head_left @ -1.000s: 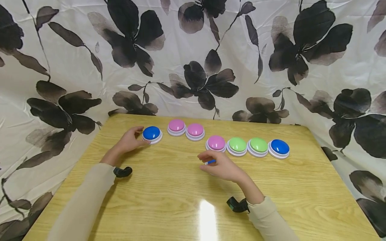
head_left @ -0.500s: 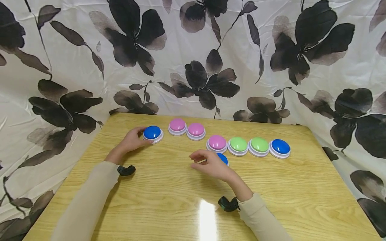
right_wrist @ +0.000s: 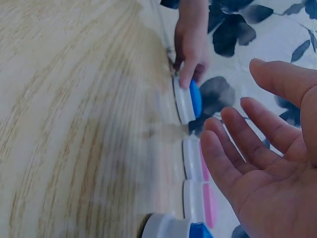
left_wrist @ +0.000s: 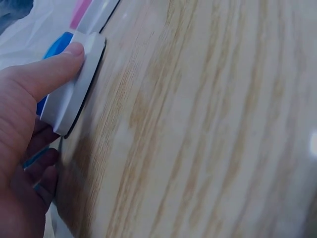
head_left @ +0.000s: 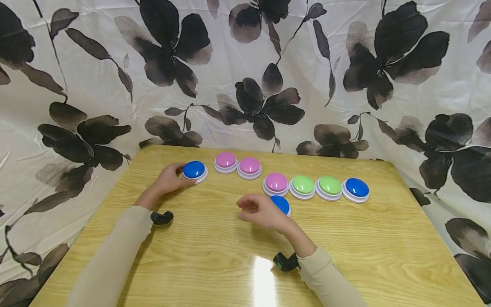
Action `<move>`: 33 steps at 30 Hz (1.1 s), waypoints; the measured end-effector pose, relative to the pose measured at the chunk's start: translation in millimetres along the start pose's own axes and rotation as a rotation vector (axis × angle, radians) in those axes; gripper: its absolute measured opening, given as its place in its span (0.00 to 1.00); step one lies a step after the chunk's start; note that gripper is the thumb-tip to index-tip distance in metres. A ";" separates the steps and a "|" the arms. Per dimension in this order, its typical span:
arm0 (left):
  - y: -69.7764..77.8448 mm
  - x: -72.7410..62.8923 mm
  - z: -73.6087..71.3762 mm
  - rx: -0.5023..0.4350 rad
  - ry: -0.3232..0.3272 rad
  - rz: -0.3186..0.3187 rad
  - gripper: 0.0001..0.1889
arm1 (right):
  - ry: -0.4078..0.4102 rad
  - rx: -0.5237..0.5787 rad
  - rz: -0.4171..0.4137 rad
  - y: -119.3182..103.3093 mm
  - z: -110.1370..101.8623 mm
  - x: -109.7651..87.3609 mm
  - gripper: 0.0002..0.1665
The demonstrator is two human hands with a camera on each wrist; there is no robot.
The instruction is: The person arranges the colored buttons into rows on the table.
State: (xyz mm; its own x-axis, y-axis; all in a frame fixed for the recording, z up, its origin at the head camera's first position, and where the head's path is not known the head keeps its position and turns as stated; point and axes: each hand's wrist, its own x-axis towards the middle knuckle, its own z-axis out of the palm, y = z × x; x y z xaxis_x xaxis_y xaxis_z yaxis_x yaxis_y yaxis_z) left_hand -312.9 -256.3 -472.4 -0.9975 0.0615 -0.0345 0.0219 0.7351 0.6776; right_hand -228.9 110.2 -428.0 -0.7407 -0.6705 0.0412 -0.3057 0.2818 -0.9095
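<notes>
Blue button [head_left: 193, 169] stands near the far left corner of the worktop [head_left: 215, 247], its white base [left_wrist: 77, 87] gripped by the left hand [head_left: 168, 178], probably to leave the dome [left_wrist: 57, 44] unpressed, while the right hand [head_left: 264, 212], fingers loosely spread and empty, hovers beside a second blue button [head_left: 281, 204].

3 blue buttons [head_left: 193, 169], 3 pink buttons [head_left: 225, 160], 2 green buttons [head_left: 302, 184], white black-flowered cloth [head_left: 218, 72], yellow table [head_left: 207, 256]

there are three blue buttons [head_left: 194, 169], three pink buttons [head_left: 249, 165] and two green buttons [head_left: 330, 185]
</notes>
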 end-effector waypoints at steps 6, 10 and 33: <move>-1.7 -0.5 -0.1 0.001 -0.004 -0.003 0.49 | -0.003 -0.007 -0.004 4.3 0.7 2.1 0.21; 0.4 -3.2 0.1 -0.003 -0.015 -0.001 0.50 | 0.000 0.000 -0.004 4.6 2.4 6.2 0.20; 14.8 -27.9 10.5 0.000 -0.028 0.051 0.48 | -0.023 -0.050 0.032 -5.8 14.7 45.4 0.19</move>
State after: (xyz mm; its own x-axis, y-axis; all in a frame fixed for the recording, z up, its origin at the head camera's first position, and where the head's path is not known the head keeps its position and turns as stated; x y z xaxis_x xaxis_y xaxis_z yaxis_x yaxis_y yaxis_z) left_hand -284.0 -240.0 -469.1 -0.9928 0.1178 -0.0211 0.0723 0.7305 0.6791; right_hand -251.9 68.0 -426.9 -0.7370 -0.6759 0.0030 -0.3126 0.3369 -0.8881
